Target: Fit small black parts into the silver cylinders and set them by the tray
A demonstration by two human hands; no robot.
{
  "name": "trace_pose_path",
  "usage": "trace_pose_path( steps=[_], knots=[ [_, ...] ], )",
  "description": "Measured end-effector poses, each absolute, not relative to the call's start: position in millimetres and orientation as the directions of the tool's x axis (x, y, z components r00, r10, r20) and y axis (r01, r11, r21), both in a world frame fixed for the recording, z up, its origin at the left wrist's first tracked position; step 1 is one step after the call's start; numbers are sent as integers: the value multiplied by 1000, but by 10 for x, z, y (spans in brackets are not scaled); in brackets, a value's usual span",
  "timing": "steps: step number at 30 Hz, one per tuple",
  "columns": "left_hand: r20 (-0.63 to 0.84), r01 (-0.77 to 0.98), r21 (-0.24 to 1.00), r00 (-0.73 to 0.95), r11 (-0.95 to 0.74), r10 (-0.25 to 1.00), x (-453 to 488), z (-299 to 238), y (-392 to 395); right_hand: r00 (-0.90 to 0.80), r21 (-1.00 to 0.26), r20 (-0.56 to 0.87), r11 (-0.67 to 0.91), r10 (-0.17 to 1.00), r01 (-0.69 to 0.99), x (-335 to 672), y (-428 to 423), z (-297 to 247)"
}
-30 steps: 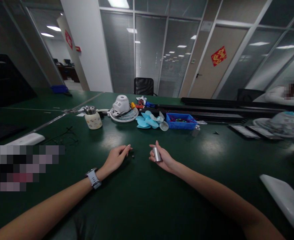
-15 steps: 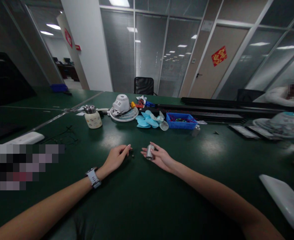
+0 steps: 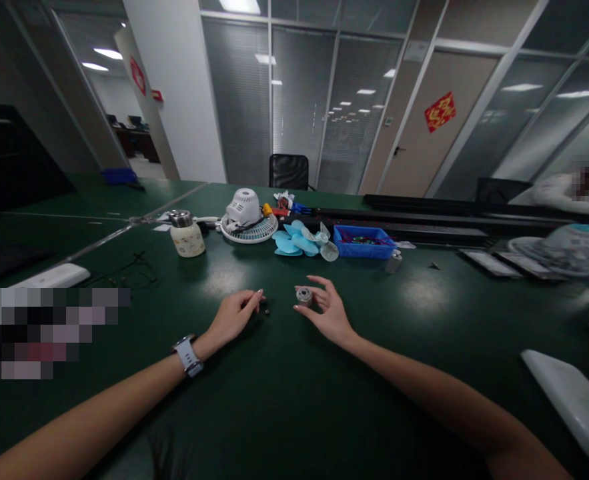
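My right hand [image 3: 328, 313] has its thumb and some fingers around a short silver metal cylinder [image 3: 304, 297]. The cylinder's ringed end, with a dark centre, faces up towards me, and my index finger stands off it. Whether its base touches the table is hard to see. To the left, my left hand [image 3: 234, 315] rests on the green table [image 3: 284, 400] with thumb and fingertips pinched together; anything between them is too small to make out. Just right of those fingertips lies a tiny dark round part [image 3: 267, 312]. A watch [image 3: 188, 355] is on my left wrist.
Beyond my hands are a cream bottle [image 3: 187, 237], a white fan part [image 3: 247, 217], blue fan blades [image 3: 297, 239], a blue bin [image 3: 364, 241] of wires and a small silver-capped container [image 3: 393, 261]. A white slab [image 3: 569, 400] lies right. A person [image 3: 559, 190] sits far right.
My right hand has turned the metal cylinder from lying across the fingers, side showing, to end-up. Its index finger has lifted away. My left hand has stayed still.
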State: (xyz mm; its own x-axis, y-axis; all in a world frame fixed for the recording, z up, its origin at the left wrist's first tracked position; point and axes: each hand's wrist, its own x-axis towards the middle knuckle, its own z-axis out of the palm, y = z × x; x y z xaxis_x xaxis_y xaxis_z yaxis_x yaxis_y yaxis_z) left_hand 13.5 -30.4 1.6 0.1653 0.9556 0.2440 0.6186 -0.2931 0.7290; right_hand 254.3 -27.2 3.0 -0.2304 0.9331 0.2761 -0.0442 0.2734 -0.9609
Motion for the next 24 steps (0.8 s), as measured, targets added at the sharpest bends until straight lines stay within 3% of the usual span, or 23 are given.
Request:
trace_pose_path(
  steps=[3,7,12,18,22,24],
  knots=[
    [245,620,727,167,-295,955,131,13,-303,-70,-945,325,322,943,-56,2726,31,-48],
    [248,614,730,173,-301,953,137,23,-307,163,-853,499,450,851,265,3210,580,-139],
    [261,612,727,173,-311,950,155,61,-313,285,-806,522,354,804,474,3725,1028,-178],
    [260,622,721,163,-304,952,155,66,-311,334,-769,499,230,800,597,3837,1140,-220],
    [263,628,722,137,-290,955,146,45,-304,338,-703,574,238,746,670,3674,945,-89],
    [268,628,725,118,-281,956,141,34,-299,253,-634,634,304,731,711,3453,716,-2]
  ],
)
